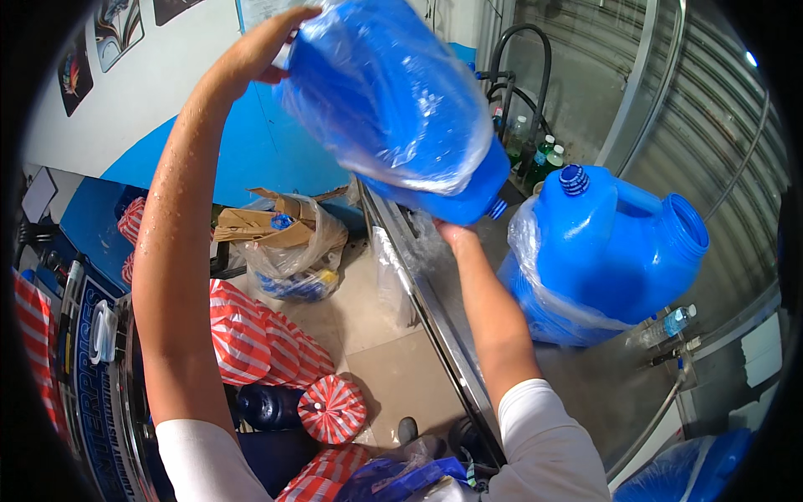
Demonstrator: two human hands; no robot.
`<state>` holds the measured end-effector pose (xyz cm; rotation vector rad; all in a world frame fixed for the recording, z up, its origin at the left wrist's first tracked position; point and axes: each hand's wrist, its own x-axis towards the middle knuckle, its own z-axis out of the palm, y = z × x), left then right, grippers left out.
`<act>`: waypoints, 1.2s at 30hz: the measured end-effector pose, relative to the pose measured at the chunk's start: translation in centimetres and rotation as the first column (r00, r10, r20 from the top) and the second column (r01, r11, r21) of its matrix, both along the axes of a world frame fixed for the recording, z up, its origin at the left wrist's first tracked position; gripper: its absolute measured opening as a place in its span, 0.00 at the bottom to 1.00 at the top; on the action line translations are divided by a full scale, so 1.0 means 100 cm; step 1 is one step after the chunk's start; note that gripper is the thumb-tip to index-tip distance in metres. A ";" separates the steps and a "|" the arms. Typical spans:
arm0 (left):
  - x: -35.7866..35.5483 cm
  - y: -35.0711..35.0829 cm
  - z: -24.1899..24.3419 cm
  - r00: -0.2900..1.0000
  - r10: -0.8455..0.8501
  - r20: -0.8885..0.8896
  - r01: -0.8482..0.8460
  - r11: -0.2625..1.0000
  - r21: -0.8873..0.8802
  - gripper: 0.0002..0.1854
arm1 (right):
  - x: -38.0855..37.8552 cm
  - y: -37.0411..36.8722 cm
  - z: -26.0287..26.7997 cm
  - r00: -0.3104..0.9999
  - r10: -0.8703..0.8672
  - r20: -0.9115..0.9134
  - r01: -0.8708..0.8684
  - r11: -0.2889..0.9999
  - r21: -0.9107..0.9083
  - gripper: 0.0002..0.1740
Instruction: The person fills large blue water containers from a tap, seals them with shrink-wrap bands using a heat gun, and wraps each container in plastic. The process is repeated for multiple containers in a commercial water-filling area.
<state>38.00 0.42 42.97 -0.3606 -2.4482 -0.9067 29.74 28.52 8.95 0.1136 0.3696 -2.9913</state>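
Note:
A large blue plastic water jug (389,106), partly wrapped in clear plastic film, is held up and tilted over the edge of a metal counter. My left hand (276,47) grips its raised upper left end, the fingertips partly hidden by the jug. Under its lower side, near the small ribbed spout, my right hand (455,233) supports it, the fingers mostly hidden. Just right of it, a second blue jug (602,245) with a handle, a wide uncapped mouth and a small dark blue cap rests on the metal counter (583,376), with film around its lower part.
Small bottles (546,154) and a black hose (539,69) are at the counter's back. A clear bottle (671,321) lies near pipe fittings at right. On the floor are a plastic bag of cardboard (295,251) and containers with red-and-white striped covers (263,339). Another blue jug (709,464) is at lower right.

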 end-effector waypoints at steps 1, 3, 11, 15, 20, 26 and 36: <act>-0.001 0.006 0.005 0.999 -0.005 -0.041 0.003 0.999 -0.041 0.38 | -0.008 0.002 0.006 0.999 -0.001 0.034 0.001 1.000 0.011 0.12; 0.000 0.013 0.014 0.994 -0.011 -0.107 0.008 1.000 -0.029 0.39 | -0.020 0.008 0.014 1.000 -0.007 -0.017 0.008 0.999 0.034 0.14; 0.045 -0.053 -0.002 0.972 -0.067 -0.225 0.090 0.992 0.092 0.30 | 0.006 0.008 0.023 0.908 0.170 -0.382 -0.163 0.985 0.050 0.29; 0.093 -0.166 -0.032 0.985 0.146 -0.090 -0.098 0.911 0.401 0.31 | 0.082 -0.002 0.047 0.914 0.114 -0.391 0.002 0.959 0.284 0.35; 0.177 -0.227 -0.074 0.966 0.058 0.252 -0.194 0.805 0.561 0.32 | 0.229 0.024 0.099 0.774 0.198 -0.601 0.382 0.611 0.693 0.27; 0.292 -0.129 -0.126 0.955 -0.148 0.256 -0.043 0.786 0.617 0.32 | 0.396 0.155 0.090 0.880 0.160 -0.447 0.302 0.539 0.786 0.29; 0.376 0.139 -0.074 0.948 -0.209 -0.239 0.212 0.977 -0.016 0.22 | 0.509 0.260 -0.007 0.957 -0.290 -0.024 0.204 0.609 0.766 0.13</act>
